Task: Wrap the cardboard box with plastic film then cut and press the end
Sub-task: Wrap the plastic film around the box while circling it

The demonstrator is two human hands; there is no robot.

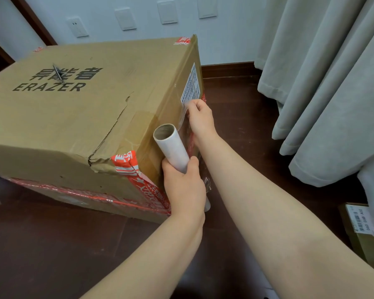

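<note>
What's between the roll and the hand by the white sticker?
Clear plastic film, running from the roll to the right hand along the cardboard box, seen in head view.

From 9 to 12 o'clock, passage is blocked by the cardboard box [73,115]. At 2 o'clock the curtain [333,83] is met, and at 4 o'clock a small carton [363,234]. A strip of floor [235,100] is left open at 1 o'clock between box and curtain.

A pale bluish-white wall [138,9] carried a socket outlet [77,26] and three switch plates [167,11] in a row. A dark baseboard [229,66] met the dark brown wood floor [52,244]. Pale grey curtains [333,83] hung in folds at right, a small labelled parcel [363,229] near them.
</note>
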